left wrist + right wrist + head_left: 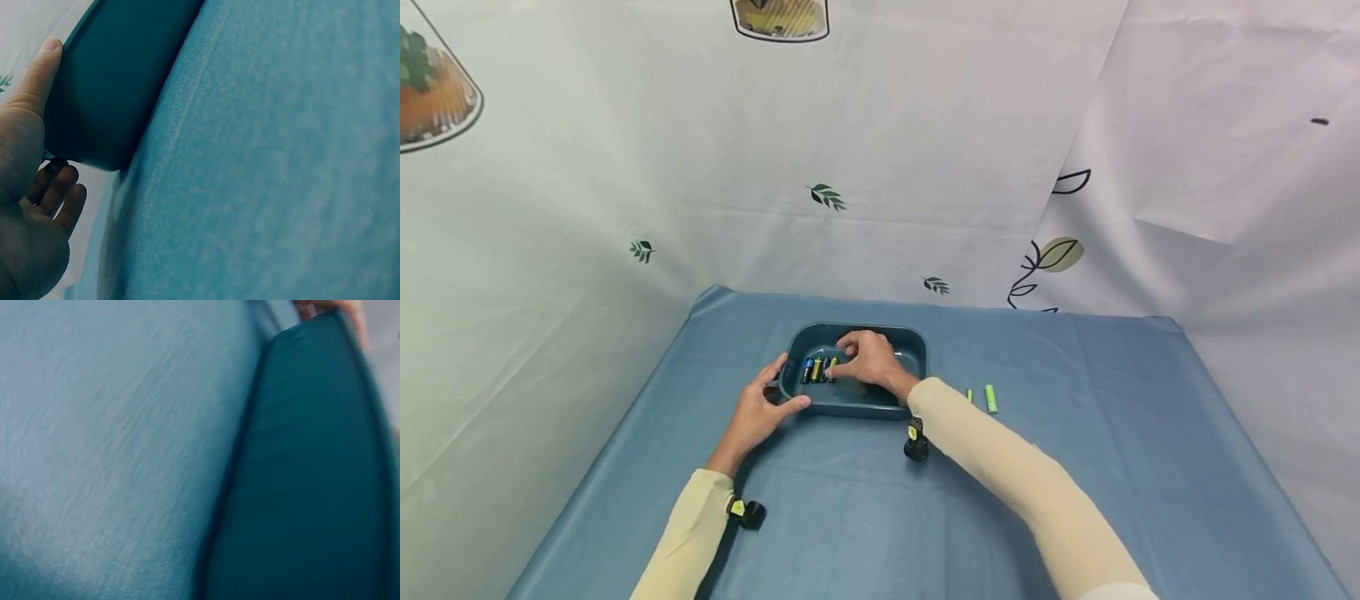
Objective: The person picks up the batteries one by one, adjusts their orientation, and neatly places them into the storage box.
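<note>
A dark teal tray (850, 410) with raised walls stands on the blue-covered table. My left hand (760, 408) holds its left end, thumb along the near wall and the other fingers at the left side. In the left wrist view, the thumb (39, 78) lies against the tray's wall. Several batteries (816, 370) lie side by side in the tray's left half. Reaching into the tray, my right hand (872, 362) has its thumb at the rightmost battery (832, 367), with the index finger apart from the thumb. The right wrist view shows mainly the tray's outer wall (300, 469).
Right of the tray, a green battery (991, 398) lies on the blue cloth (865, 500). Another green battery (969, 395) is partly hidden by the right sleeve. Pale printed curtains (880, 150) hang behind the table and along its sides.
</note>
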{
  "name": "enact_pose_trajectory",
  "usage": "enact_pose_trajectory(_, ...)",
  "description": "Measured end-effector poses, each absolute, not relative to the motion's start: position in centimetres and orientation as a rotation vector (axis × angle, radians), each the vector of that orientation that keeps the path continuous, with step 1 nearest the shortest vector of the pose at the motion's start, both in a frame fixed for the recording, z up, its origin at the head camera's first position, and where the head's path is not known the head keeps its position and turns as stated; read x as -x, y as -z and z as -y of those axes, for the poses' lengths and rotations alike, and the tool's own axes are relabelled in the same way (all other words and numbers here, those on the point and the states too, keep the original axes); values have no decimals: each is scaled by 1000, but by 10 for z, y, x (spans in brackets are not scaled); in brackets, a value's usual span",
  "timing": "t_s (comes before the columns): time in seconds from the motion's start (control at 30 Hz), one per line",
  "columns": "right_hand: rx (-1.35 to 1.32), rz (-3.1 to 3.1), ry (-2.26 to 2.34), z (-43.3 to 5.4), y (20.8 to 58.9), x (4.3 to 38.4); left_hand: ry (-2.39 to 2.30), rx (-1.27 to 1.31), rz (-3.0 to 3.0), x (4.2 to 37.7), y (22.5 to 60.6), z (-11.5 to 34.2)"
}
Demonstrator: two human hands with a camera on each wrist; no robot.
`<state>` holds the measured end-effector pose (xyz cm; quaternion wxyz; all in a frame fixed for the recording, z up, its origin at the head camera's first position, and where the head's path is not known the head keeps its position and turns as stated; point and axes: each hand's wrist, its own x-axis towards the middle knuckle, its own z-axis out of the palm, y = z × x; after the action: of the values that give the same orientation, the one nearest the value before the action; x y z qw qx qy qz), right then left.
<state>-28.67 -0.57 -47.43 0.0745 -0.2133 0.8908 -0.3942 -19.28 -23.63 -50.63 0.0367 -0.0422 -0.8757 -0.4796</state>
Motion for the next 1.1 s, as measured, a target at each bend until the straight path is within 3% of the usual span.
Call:
enact_pose_trajectory(0.77, 825, -2785, 1586, -106, 428, 240, 1456, 137, 2683, 190, 505, 236)
enact_pose_trajectory(1.1, 638, -2905, 1544, -178, 436, 225, 1458, 117, 2699, 190, 505, 237)
